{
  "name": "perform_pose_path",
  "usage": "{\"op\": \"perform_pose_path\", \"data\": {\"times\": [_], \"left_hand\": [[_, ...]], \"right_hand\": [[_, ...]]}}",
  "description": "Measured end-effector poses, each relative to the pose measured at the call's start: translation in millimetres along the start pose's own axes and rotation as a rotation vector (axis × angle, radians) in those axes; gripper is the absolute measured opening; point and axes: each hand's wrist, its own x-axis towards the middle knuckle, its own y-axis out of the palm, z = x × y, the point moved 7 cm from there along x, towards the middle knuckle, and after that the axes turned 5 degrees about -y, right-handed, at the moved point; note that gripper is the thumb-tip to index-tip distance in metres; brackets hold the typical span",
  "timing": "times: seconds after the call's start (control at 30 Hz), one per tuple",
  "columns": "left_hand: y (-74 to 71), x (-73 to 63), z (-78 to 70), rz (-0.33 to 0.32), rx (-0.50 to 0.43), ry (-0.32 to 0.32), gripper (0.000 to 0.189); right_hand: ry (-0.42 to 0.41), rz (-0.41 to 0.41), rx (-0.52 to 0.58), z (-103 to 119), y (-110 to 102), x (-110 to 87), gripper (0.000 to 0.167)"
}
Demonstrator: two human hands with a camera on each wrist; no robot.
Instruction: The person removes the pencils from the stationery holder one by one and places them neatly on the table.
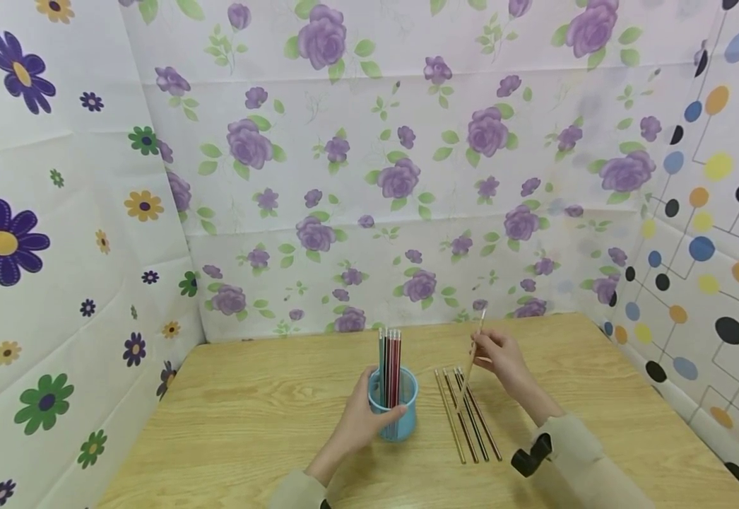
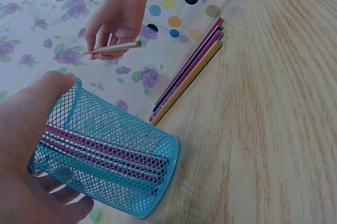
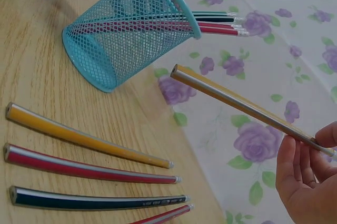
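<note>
A blue mesh pencil cup (image 1: 401, 424) stands upright on the table, several red, dark and green pencils (image 1: 391, 367) leaning inside it. My left hand (image 1: 366, 417) grips the cup round its side, thumb near the rim. To the right, my right hand (image 1: 499, 357) pinches a yellow pencil (image 3: 237, 105) near its eraser end, the other end slanting down above a row of pencils. That row on the table holds a yellow pencil (image 3: 87, 137), a red pencil (image 3: 89, 171), a dark pencil (image 3: 97, 197) and another red pencil (image 3: 166, 216), side by side.
The wooden table (image 1: 268, 396) reaches back to a cloth wall (image 1: 344, 283) printed with purple roses. A flower-print cloth (image 1: 90, 318) hangs on the left, a dotted cloth (image 1: 681, 268) on the right. A black wrist strap (image 1: 530, 456) sits on the right sleeve.
</note>
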Motion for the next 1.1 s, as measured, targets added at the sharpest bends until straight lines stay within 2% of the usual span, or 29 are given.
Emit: {"op": "perform_pose_path", "data": {"times": [0.2,0.47,1.1], "left_hand": [[0.8,-0.1,0.6,0.006,-0.005,0.000,0.091],[0.9,0.8,2.5,0.007,-0.003,-0.006,0.090],[0.5,1.5,3.0,0.007,-0.015,-0.001,0.092]], "right_hand": [[0.028,0.026,-0.035,-8.5,-5.1,-1.7,0.016],[0.066,0.035,-0.080,-16.2,-10.8,-3.8,0.028],[0.107,0.068,-0.166,-32.2,-18.9,-2.3,0.034]]}}
